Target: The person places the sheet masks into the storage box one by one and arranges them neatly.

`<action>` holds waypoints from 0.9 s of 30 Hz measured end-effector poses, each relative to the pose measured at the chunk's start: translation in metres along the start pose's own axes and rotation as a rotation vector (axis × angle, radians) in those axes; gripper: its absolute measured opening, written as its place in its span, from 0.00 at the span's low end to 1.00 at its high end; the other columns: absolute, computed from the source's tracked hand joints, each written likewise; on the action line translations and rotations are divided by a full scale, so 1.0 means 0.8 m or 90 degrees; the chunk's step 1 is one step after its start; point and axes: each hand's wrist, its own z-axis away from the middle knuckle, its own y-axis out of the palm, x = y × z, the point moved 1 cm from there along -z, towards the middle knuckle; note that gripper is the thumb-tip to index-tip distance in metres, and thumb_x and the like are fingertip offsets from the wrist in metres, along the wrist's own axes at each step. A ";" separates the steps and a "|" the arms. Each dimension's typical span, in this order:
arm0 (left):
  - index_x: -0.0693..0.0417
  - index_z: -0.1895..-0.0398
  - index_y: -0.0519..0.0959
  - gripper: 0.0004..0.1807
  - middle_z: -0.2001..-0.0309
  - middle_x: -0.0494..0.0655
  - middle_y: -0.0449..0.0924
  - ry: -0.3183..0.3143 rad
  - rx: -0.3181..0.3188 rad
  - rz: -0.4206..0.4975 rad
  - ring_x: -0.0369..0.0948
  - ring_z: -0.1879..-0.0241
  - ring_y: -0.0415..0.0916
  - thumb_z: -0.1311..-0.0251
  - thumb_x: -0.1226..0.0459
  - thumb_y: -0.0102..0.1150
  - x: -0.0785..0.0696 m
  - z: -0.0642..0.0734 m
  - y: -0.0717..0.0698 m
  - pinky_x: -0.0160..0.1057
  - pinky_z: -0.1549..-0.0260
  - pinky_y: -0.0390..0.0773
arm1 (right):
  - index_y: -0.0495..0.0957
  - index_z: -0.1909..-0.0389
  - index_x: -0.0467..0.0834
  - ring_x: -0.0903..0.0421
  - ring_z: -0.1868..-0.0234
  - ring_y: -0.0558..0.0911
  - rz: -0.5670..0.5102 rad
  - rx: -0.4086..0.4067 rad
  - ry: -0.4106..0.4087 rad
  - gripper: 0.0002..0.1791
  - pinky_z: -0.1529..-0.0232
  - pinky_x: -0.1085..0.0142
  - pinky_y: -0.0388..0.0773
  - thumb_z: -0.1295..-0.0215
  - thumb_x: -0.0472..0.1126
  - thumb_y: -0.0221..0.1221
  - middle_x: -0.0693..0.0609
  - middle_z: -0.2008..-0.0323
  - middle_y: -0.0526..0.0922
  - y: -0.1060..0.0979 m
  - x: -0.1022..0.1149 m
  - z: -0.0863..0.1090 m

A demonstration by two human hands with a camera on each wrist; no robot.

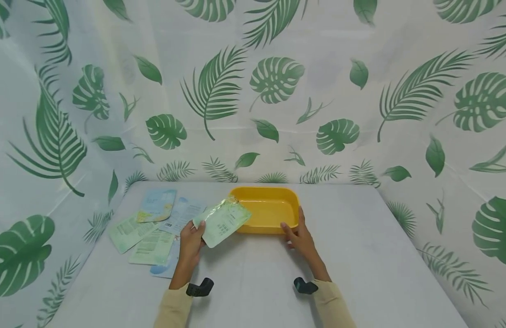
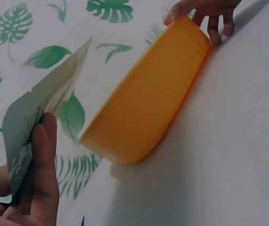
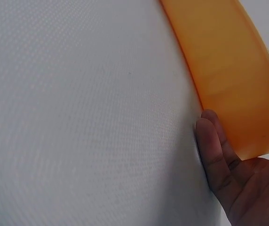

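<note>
My left hand [image 1: 190,244] pinches a pale green sheet mask packet [image 1: 222,222] by its lower left edge, thumb on top. The packet is tilted, and its far end overlaps the left end of a yellow plastic tray [image 1: 265,230] in the head view. In the left wrist view the packet [image 2: 24,115] is seen nearly edge-on, beside the tray's outer wall [image 2: 148,89]. My right hand [image 1: 301,239] grips the tray's near right corner. The right wrist view has the thumb at the rim and fingers [image 3: 212,146] along the lower wall [image 3: 228,61].
Left of my left hand, several blue and green packets [image 1: 156,206] lie overlapping on the white table [image 1: 253,282]. Behind the tray rises a leaf-patterned cloth backdrop [image 1: 277,155], which also runs down both sides of the table.
</note>
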 end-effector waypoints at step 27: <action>0.67 0.38 0.70 0.21 0.44 0.66 0.78 0.012 0.052 -0.131 0.54 0.45 0.79 0.32 0.68 0.55 -0.012 -0.035 0.044 0.38 0.55 0.82 | 0.31 0.22 0.58 0.57 0.72 0.81 -0.003 -0.010 0.004 0.52 0.72 0.64 0.83 0.34 0.62 0.57 0.44 0.69 0.83 0.003 0.000 0.000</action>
